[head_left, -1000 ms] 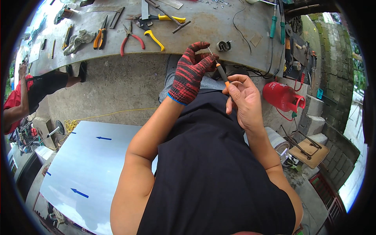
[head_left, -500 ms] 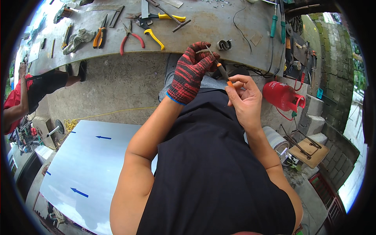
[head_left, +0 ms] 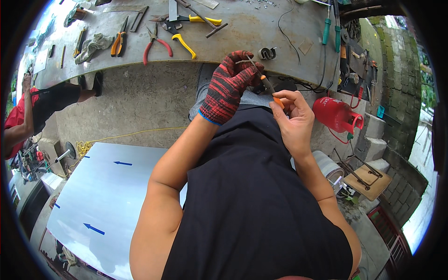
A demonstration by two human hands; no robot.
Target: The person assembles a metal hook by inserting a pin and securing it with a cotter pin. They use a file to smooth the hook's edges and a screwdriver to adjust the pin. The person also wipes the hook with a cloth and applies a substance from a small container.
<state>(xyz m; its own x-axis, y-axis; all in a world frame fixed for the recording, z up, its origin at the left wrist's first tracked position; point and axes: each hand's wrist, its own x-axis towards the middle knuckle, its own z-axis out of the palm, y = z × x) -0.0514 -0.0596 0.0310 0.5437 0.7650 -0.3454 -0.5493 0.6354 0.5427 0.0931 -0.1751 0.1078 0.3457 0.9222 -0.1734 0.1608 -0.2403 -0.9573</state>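
Note:
My left hand (head_left: 229,84), in a red and black knit glove, pinches a thin wire or rod (head_left: 242,61) near the front edge of the grey workbench (head_left: 247,35). My bare right hand (head_left: 293,116) grips a small tool with an orange handle (head_left: 272,92). The tool's tip rests against the piece held by the gloved fingers. Both hands meet just in front of my chest, over a black shirt. A small curled metal strip (head_left: 267,53) lies on the bench right behind them.
On the bench lie red-handled pliers (head_left: 156,43), yellow-handled snips (head_left: 184,30), orange pliers (head_left: 119,41), a rag and green screwdrivers (head_left: 330,28). A red gas cylinder (head_left: 337,115) stands at right. A white metal sheet (head_left: 107,200) lies lower left. Another person (head_left: 32,112) crouches at far left.
Both hands have shifted slightly up and toward the bench edge, with the tool staying against the piece. Nothing was let go.

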